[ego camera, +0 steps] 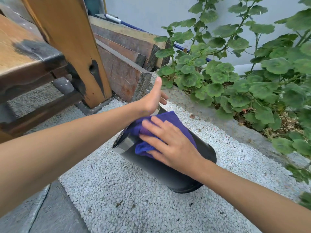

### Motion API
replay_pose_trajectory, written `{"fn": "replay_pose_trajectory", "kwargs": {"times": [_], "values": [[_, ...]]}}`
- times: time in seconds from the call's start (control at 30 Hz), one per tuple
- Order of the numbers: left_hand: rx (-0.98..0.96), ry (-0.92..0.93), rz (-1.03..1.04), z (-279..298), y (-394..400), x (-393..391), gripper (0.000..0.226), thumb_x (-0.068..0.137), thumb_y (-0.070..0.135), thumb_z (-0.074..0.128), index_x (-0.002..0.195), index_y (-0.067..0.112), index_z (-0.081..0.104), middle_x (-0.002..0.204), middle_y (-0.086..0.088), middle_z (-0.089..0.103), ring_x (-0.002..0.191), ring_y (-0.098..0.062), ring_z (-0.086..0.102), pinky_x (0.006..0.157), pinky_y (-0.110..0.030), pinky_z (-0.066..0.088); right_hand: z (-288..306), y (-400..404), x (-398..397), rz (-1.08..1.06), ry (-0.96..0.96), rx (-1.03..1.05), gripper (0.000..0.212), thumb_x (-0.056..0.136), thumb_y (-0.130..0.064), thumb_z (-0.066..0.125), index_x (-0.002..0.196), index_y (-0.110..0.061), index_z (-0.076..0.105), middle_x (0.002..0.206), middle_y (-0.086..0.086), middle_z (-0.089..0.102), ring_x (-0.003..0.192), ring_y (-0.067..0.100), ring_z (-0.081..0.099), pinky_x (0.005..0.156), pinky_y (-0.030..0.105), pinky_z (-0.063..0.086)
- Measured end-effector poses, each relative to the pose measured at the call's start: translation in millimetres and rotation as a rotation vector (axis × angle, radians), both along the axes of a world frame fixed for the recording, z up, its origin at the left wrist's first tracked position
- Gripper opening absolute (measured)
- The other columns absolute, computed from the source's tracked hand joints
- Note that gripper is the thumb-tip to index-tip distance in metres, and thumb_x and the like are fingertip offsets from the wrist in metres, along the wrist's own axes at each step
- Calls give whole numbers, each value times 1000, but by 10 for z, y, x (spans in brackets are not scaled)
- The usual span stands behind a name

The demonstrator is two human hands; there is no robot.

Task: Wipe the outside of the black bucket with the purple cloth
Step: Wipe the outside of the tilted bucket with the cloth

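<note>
On the white gravel [134, 199], in the middle of the view, lies the black bucket [168, 172]. It is tipped over on its side, and which end is its mouth I cannot tell.

Left of the bucket are wooden things: a bench [25, 52] and a thick wooden post [72, 47]. Behind the bucket lie stacked wooden beams [124, 52]; I count about four, but they overlap.

The left hand [151, 100] is at the bucket's far end. Its fingers are spread out, not curled tight. It seems to steady the bucket, but the spot where they touch is hidden.

The purple cloth [170, 118] lies bunched on top of the bucket. The right hand [170, 145] presses flat on the cloth, fingers spread, pushing it against the bucket's side.

To wipe well, I think the right hand should press down firmly and slide the cloth along the whole side. The left hand should then roll the bucket a bit, so each part gets wiped. The bucket is round and could roll away on the gravel.

Right of the bucket grow green leafy plants [244, 81], too many to count.

Counted: one bucket, one cloth, two hands.
</note>
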State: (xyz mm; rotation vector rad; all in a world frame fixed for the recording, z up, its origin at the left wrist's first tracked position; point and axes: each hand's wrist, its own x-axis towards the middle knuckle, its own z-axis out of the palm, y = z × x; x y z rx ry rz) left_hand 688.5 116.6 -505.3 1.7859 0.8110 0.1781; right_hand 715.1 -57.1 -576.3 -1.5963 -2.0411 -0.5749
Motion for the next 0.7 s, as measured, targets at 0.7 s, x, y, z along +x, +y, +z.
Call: {"fn": "replay_pose_trajectory", "kwargs": {"times": [0.7], "values": [[824, 247, -499, 2, 59, -380, 31, 91, 53, 43, 88, 41, 72, 90, 7, 73, 98, -28, 56, 108, -49, 39, -163, -738, 483, -2, 29, -68, 31, 111, -16, 45, 127, -17, 71, 143, 3, 62, 143, 24, 49, 117, 38, 39]]}}
